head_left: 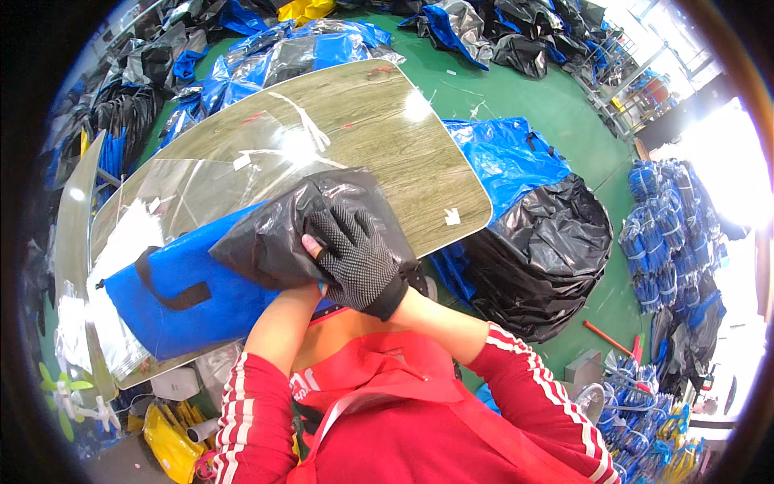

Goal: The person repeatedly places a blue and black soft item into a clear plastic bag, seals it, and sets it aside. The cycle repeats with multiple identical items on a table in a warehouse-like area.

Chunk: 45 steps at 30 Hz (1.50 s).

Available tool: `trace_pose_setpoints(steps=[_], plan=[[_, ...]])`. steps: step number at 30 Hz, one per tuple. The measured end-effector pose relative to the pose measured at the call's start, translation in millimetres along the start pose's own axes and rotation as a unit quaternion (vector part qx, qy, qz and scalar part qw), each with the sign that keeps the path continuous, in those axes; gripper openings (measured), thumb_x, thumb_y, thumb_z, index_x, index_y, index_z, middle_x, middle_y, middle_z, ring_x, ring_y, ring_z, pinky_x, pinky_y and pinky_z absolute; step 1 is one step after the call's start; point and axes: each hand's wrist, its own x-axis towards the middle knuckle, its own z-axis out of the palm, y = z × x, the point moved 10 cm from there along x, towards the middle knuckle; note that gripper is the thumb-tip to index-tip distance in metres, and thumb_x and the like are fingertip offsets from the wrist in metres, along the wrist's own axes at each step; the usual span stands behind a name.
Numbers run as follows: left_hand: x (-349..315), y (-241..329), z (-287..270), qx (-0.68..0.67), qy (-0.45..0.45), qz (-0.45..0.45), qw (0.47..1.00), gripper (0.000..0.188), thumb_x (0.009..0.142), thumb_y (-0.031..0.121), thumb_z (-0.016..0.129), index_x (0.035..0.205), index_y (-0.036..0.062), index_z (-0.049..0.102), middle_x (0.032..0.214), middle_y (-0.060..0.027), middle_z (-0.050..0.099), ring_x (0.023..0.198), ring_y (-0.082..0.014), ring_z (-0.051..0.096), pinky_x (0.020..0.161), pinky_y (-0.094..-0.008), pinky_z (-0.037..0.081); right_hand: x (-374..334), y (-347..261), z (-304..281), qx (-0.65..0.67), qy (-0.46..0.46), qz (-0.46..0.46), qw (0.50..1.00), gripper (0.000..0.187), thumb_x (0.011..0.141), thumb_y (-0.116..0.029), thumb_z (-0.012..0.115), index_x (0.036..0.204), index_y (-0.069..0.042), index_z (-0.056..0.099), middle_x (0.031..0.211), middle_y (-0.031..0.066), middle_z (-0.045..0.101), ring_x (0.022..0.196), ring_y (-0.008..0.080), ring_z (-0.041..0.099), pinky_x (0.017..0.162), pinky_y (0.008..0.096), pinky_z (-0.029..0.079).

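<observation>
A folded bag of blue plastic sheeting point(181, 294) lies along the near edge of the table, with a black strap handle point(173, 292) on its blue side. Its black end point(270, 242) is bunched up in front of me. My right hand point(355, 258), in a black dotted glove with the thumb tip bare, lies on this black sheeting, fingers outstretched and slightly apart. My left forearm point(282, 323) reaches in under the black sheeting, which hides the left hand's fingers; whether they grip anything does not show.
The wood-patterned table point(427, 185) has rounded corners and carries clear plastic film point(173, 181) and white scraps. To its right a large blue-and-black bag point(548, 250) stands on the green floor. Blue bundles point(669, 226) are stacked farther right. A green-bladed fan point(64, 387) sits at lower left.
</observation>
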Motion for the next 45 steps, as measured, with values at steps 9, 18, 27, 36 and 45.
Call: trace_pose_setpoints(steps=[9,18,27,36,45], plan=[[-92.4,149.4,54.6,0.567,-0.447,-0.06,0.689,0.047,0.088,0.036,0.051,0.127,0.009,0.056,0.133,-0.017,0.051,0.125,-0.0343,0.045,0.109,-0.0428,0.03,9.0,-12.3,49.1,-0.043,-0.11,0.089,0.989,0.091,0.062,-0.044,0.075,0.139,-0.012,0.039,0.145,0.0189,0.036,0.137,0.0426,0.025,0.103,0.0703,0.014],[-76.1,64.2,-99.6,0.746,-0.071,-0.046,0.661,0.062,0.082,0.043,0.055,0.136,0.0146,0.045,0.144,-0.0142,0.04,0.137,-0.041,0.027,0.111,-0.0635,0.004,27.1,29.1,58.4,-0.03,0.019,0.063,0.997,0.066,0.077,-0.039,0.063,0.129,0.001,0.049,0.127,0.0246,0.051,0.122,0.0404,0.045,0.108,0.0543,0.025],[-72.8,79.2,-108.2,0.763,-0.14,-0.086,0.625,0.061,0.089,0.043,0.05,0.141,0.0134,0.04,0.144,-0.0142,0.041,0.137,-0.0382,0.029,0.111,-0.0617,0.006,61.3,-0.9,120.9,-0.077,-0.062,0.062,0.993,0.059,0.08,-0.037,0.059,0.123,0.003,0.053,0.129,0.0242,0.05,0.124,0.0412,0.041,0.11,0.0573,0.021],[-258.1,169.2,-317.1,0.9,0.147,-0.127,0.391,0.083,0.084,0.055,0.057,0.143,0.0027,0.032,0.138,-0.0213,0.044,0.13,-0.0387,0.039,0.109,-0.047,0.028,99.5,-13.8,177.7,-0.081,-0.19,0.125,0.97,0.076,0.086,-0.061,0.041,0.141,-0.009,0.041,0.144,0.0237,0.037,0.137,0.0422,0.027,0.106,0.0694,0.006],[-324.8,168.0,-329.6,0.133,0.432,-0.403,0.796,0.076,0.082,0.05,0.067,0.138,0.0041,0.045,0.131,-0.0131,0.052,0.113,-0.0249,0.053,0.097,-0.038,0.043,118.8,-21.8,218.8,-0.07,-0.18,0.157,0.968,0.067,0.081,-0.048,0.052,0.134,-0.007,0.051,0.142,0.0267,0.038,0.135,0.0456,0.027,0.105,0.0722,0.003]])
